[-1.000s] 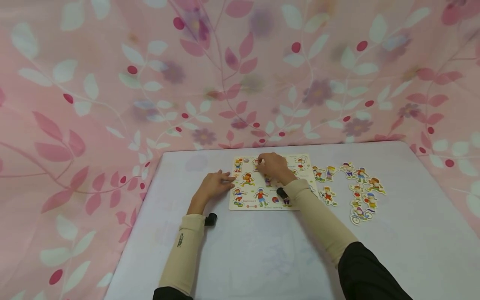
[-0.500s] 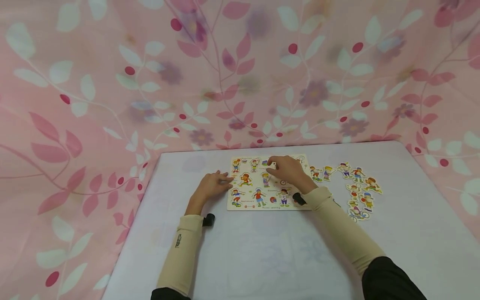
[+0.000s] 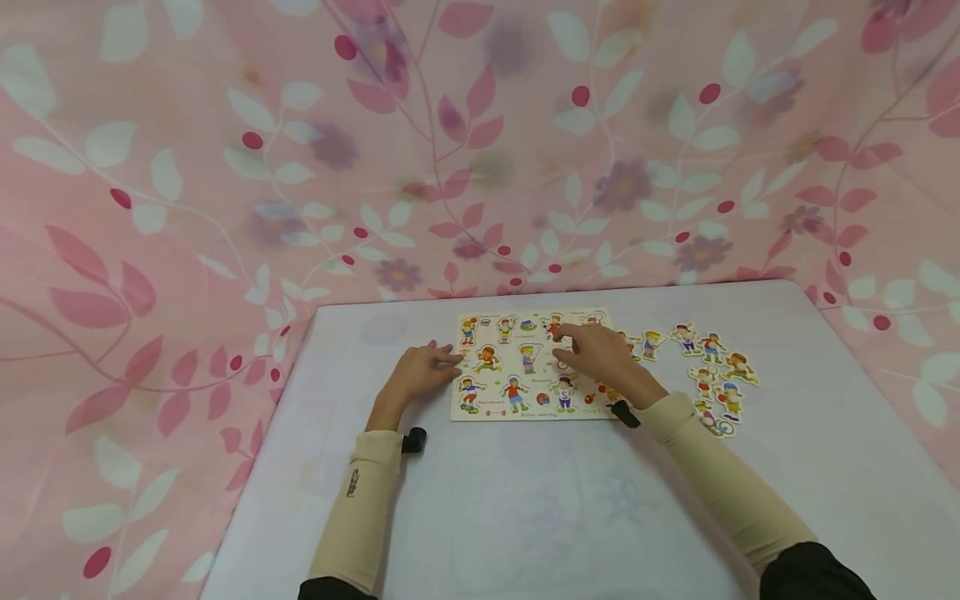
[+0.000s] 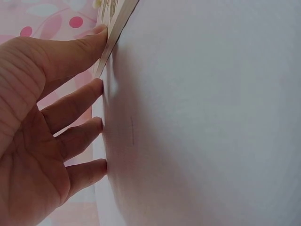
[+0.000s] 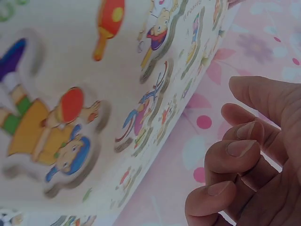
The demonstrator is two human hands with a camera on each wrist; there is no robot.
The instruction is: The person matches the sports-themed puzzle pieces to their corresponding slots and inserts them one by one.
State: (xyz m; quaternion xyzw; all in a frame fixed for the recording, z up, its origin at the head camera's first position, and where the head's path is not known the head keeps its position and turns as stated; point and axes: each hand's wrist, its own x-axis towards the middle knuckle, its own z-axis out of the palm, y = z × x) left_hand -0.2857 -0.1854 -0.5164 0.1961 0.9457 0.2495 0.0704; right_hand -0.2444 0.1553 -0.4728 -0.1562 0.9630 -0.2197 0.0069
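A wooden puzzle board point(image 3: 501, 383) with cartoon sports children lies near the table's far edge. My left hand point(image 3: 422, 371) is at its left side; in the left wrist view the thumb point(image 4: 89, 49) meets the board's edge, while the other fingertips rest on the white cloth. My right hand point(image 3: 600, 354) hovers over the board's right half, thumb and forefinger apart near a figure in red point(image 3: 553, 323) in the top row. Loosely bent and holding nothing, its fingers point(image 5: 240, 148) show in the right wrist view beside the board's cut-out shapes, such as a table tennis player point(image 5: 30, 125).
Several loose figure pieces lie right of the board, among them a runner point(image 3: 738, 368) and a cyclist point(image 3: 716, 421). My right hand and forearm cover part of the board's right side. A pink floral curtain point(image 3: 450, 125) rises behind the white table point(image 3: 495, 500).
The right hand has moved rightward over the top row, uncovering figures in the board's left and middle. The left hand stays at the left edge. The head view has shifted slightly.
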